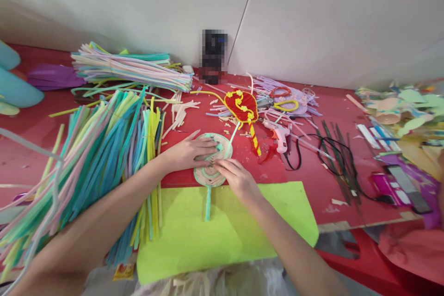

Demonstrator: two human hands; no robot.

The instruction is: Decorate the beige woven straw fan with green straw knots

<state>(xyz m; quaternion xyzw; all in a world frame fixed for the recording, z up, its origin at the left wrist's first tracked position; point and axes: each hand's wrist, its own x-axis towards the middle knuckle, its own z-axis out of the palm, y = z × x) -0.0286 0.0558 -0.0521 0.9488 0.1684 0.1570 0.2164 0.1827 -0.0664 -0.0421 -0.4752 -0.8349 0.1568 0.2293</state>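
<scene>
A round fan-shaped piece [218,179] made of cream and mint pipe cleaners lies on the table, its mint stick handle [208,203] pointing toward me over a lime-green sheet [236,236]. My left hand [189,151] lies flat across the disc's left side, fingers stretched out. At the disc's middle my right hand [239,178] is closed in a pinch. A pale pipe cleaner [233,139] runs down from above to its fingers; the pinched end is hidden. Beyond the disc is a red and yellow fan [241,106] with small yellow flowers and a striped handle.
Pipe-cleaner bundles lie at left, one large multicoloured bundle [100,157] beside my forearm and a paler bundle [132,69] behind. Yellow-handled scissors [286,105], a pink glue gun [280,136] and its black cable [321,148] are at right. A magenta box [390,188] stands near the edge.
</scene>
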